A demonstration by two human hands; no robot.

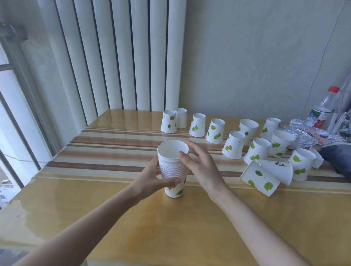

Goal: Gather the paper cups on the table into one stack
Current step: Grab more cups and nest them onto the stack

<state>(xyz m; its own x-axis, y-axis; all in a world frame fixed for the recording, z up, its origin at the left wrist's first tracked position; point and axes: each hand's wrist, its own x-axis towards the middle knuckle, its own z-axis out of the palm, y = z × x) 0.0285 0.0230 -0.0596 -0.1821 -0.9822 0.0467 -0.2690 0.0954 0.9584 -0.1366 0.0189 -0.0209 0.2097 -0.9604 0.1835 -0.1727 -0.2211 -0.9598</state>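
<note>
Your left hand [156,178] wraps around the lower part of the stack [173,168], thumb across its front, holding it upright with the mouth facing up and its long axis vertical, base on the table [184,228] near the middle. Your right hand [199,166] is spread loosely, fingertips touching the top cup's rim, gripping nothing firmly. Behind, loose cups [214,130] stand mouth-down in a ragged row, and one fallen cup [259,178] lies on its side, mouth pointing lower right.
</note>
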